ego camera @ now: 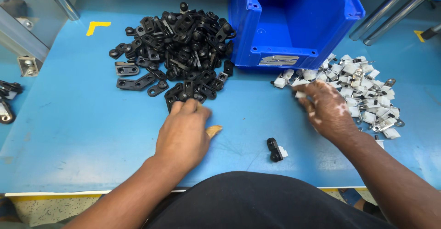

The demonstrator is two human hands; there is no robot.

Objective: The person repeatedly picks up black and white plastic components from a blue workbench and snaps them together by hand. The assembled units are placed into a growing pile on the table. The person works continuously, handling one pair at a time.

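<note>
Left hand: fingers curled on black brackets, grip unclear.
Right hand: picking among white clips.
Assembled piece: near front edge, long axis front-to-back.

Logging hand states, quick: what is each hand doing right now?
Left hand: fingers curled into the pile of black plastic brackets; grip cannot be told.
Right hand: fingers in the heap of white plastic clips; grip hidden.

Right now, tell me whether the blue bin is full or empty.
Empty as far as can be seen: the blue bin shows only bare blue walls and floor inside. Its front wall hides the nearest strip of floor.
</note>
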